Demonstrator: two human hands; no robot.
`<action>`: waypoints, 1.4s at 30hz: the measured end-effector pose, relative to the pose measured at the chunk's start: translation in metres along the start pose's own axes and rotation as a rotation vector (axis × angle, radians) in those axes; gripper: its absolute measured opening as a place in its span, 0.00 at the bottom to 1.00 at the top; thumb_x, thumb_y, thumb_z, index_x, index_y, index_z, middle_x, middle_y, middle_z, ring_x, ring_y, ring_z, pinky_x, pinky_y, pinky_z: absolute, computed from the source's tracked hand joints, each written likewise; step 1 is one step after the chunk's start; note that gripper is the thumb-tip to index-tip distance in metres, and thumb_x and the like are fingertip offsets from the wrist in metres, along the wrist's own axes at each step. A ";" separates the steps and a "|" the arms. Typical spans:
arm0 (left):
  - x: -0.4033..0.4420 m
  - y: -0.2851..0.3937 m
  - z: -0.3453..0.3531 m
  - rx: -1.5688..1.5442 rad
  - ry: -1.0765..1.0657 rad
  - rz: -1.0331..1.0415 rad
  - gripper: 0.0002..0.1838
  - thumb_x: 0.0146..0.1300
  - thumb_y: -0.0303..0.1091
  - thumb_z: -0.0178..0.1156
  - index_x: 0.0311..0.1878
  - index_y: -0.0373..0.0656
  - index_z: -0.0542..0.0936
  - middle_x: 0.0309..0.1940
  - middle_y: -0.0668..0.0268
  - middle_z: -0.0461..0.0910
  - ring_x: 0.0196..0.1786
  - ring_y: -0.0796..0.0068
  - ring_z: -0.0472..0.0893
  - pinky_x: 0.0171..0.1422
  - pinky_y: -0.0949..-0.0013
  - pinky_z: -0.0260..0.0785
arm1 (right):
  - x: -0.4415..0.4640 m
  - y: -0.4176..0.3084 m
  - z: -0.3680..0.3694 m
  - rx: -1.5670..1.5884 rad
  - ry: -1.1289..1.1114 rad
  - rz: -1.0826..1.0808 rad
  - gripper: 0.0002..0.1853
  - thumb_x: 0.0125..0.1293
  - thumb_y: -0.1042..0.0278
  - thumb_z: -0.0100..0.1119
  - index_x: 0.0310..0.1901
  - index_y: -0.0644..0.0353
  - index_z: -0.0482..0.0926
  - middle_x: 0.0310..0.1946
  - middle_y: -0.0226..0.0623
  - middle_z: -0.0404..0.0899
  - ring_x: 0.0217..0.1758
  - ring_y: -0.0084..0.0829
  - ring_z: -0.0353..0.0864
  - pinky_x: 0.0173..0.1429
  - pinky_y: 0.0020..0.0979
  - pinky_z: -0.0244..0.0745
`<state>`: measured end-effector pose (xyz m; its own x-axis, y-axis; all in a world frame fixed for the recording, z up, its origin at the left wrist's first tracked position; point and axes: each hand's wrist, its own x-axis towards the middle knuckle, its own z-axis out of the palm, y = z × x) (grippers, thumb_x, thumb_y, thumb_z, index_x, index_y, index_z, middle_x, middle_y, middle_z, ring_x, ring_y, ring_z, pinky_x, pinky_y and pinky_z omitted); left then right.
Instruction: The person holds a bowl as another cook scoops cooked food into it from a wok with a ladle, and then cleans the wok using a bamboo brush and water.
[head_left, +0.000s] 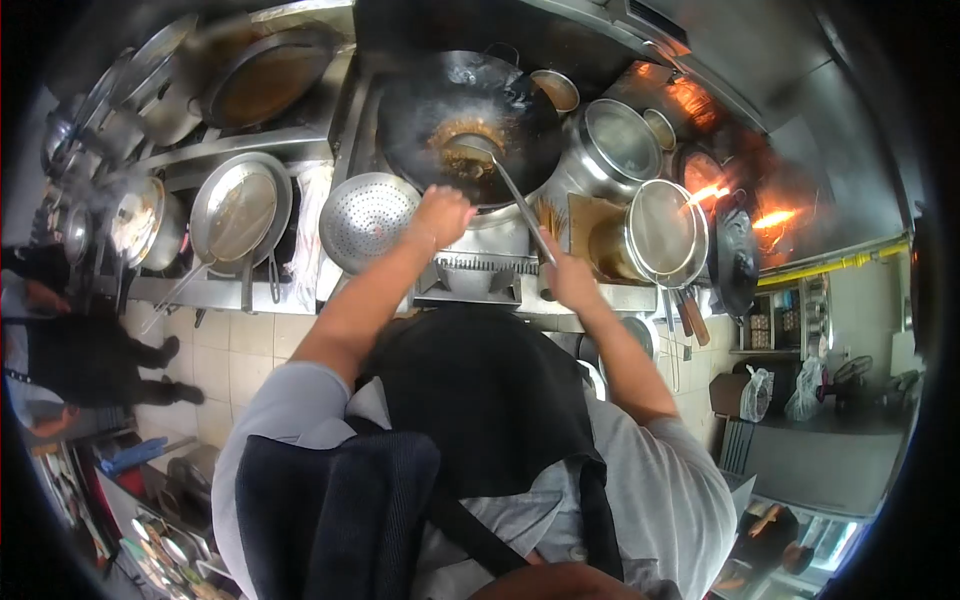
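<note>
A large black wok [410, 120] stands on the stove with brown food steaming in its middle. My right hand [572, 281] is wrapped round the handle of a metal ladle [520, 205], whose bowl rests in the food. Over the wok's near edge is my left hand [443, 217], its fingers closed; what they hold, if anything, is too small to tell. A perforated metal strainer [368, 218] lies just left of that hand.
Metal pots [620, 140] and a sieve [665, 232] stand to the right, with open flames [775, 218] beyond. Pans [240, 210] sit on burners at the left. Another person [85, 355] is at the far left.
</note>
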<state>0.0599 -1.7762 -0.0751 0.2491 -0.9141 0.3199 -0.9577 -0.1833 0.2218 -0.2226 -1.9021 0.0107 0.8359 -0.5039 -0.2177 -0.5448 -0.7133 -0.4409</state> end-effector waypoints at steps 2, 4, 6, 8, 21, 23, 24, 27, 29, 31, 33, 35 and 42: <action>-0.051 0.016 -0.009 -0.007 0.058 0.028 0.15 0.75 0.43 0.60 0.37 0.45 0.88 0.38 0.60 0.86 0.50 0.56 0.82 0.61 0.50 0.69 | 0.008 0.003 0.029 -0.032 0.180 0.049 0.43 0.69 0.76 0.59 0.84 0.40 0.60 0.42 0.63 0.85 0.46 0.65 0.85 0.55 0.56 0.79; -0.094 0.012 -0.018 -0.011 0.034 0.070 0.13 0.72 0.44 0.64 0.37 0.45 0.88 0.36 0.61 0.84 0.50 0.57 0.82 0.60 0.51 0.69 | -0.023 -0.001 0.024 0.096 0.250 -0.032 0.43 0.69 0.77 0.60 0.84 0.41 0.60 0.49 0.64 0.85 0.52 0.65 0.85 0.57 0.53 0.81; -0.081 0.015 -0.040 -0.034 0.165 0.097 0.13 0.71 0.45 0.65 0.36 0.46 0.88 0.36 0.61 0.84 0.50 0.58 0.82 0.60 0.52 0.69 | -0.039 -0.012 0.008 0.119 0.378 -0.209 0.43 0.69 0.78 0.60 0.84 0.44 0.59 0.59 0.64 0.82 0.59 0.62 0.85 0.61 0.49 0.81; -0.037 0.009 -0.045 -0.002 0.103 0.056 0.13 0.70 0.45 0.65 0.34 0.47 0.87 0.36 0.61 0.84 0.50 0.58 0.82 0.61 0.52 0.69 | -0.064 -0.010 -0.002 0.256 0.310 -0.021 0.42 0.70 0.79 0.58 0.85 0.48 0.58 0.67 0.62 0.78 0.64 0.58 0.84 0.65 0.45 0.80; -0.044 -0.038 -0.292 -1.553 -0.359 0.315 0.45 0.57 0.60 0.80 0.71 0.38 0.80 0.66 0.58 0.81 0.68 0.61 0.79 0.72 0.58 0.70 | -0.003 0.039 0.020 0.989 0.226 -0.131 0.41 0.66 0.88 0.51 0.83 0.69 0.58 0.80 0.50 0.64 0.81 0.42 0.65 0.84 0.41 0.57; -0.051 -0.007 -0.370 -1.388 -0.315 0.627 0.53 0.53 0.61 0.82 0.76 0.38 0.75 0.69 0.57 0.79 0.68 0.61 0.80 0.70 0.59 0.72 | 0.009 0.038 0.020 0.917 0.208 -0.158 0.42 0.64 0.92 0.47 0.83 0.69 0.57 0.81 0.50 0.62 0.81 0.43 0.65 0.85 0.41 0.53; -0.046 0.012 -0.397 -1.191 -0.227 0.818 0.53 0.54 0.59 0.82 0.78 0.41 0.73 0.71 0.56 0.78 0.68 0.60 0.81 0.70 0.59 0.74 | 0.020 0.047 0.021 0.943 0.191 -0.131 0.43 0.63 0.93 0.46 0.83 0.69 0.56 0.81 0.50 0.61 0.82 0.44 0.64 0.86 0.42 0.52; -0.047 0.069 -0.413 -1.043 -0.090 0.976 0.60 0.44 0.63 0.85 0.78 0.43 0.72 0.73 0.53 0.76 0.72 0.54 0.78 0.73 0.54 0.71 | 0.037 0.037 0.020 0.973 0.118 -0.149 0.42 0.66 0.91 0.47 0.84 0.66 0.55 0.82 0.49 0.59 0.82 0.42 0.64 0.86 0.41 0.53; -0.051 0.089 -0.400 -1.116 -0.132 1.142 0.61 0.40 0.67 0.85 0.77 0.46 0.75 0.74 0.50 0.73 0.76 0.49 0.73 0.78 0.49 0.65 | 0.042 0.023 0.016 0.930 0.117 -0.179 0.42 0.67 0.90 0.47 0.84 0.65 0.55 0.81 0.48 0.61 0.80 0.41 0.67 0.83 0.40 0.59; -0.084 0.066 -0.375 -1.154 -0.082 1.002 0.61 0.39 0.71 0.82 0.76 0.45 0.77 0.76 0.49 0.72 0.78 0.48 0.70 0.80 0.48 0.62 | 0.044 0.013 0.006 0.889 0.127 -0.203 0.42 0.68 0.89 0.48 0.84 0.64 0.55 0.80 0.48 0.63 0.77 0.40 0.70 0.80 0.39 0.65; -0.142 0.020 -0.342 -1.261 -0.110 0.619 0.63 0.35 0.76 0.80 0.74 0.44 0.80 0.80 0.47 0.65 0.81 0.46 0.65 0.82 0.45 0.59 | 0.036 -0.007 -0.005 0.904 0.125 -0.100 0.41 0.69 0.87 0.50 0.84 0.63 0.55 0.78 0.47 0.66 0.67 0.35 0.76 0.69 0.34 0.72; -0.227 -0.024 -0.311 -1.410 -0.115 0.122 0.64 0.34 0.78 0.79 0.74 0.48 0.80 0.84 0.47 0.60 0.84 0.46 0.62 0.84 0.43 0.56 | 0.042 0.011 0.003 0.946 0.138 -0.036 0.41 0.68 0.87 0.50 0.84 0.62 0.58 0.74 0.44 0.72 0.52 0.28 0.78 0.53 0.29 0.74; -0.219 -0.055 -0.262 -1.340 -0.341 -0.550 0.34 0.64 0.54 0.76 0.69 0.45 0.84 0.71 0.57 0.80 0.70 0.60 0.80 0.73 0.55 0.71 | 0.067 0.085 0.022 0.519 0.363 -0.142 0.38 0.71 0.85 0.48 0.83 0.65 0.60 0.71 0.44 0.77 0.61 0.31 0.84 0.64 0.30 0.79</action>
<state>0.0958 -1.4707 0.0841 0.3005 -0.9156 -0.2672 0.1318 -0.2376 0.9624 -0.2116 -1.9853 -0.0602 0.7720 -0.6195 0.1421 -0.2511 -0.5026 -0.8273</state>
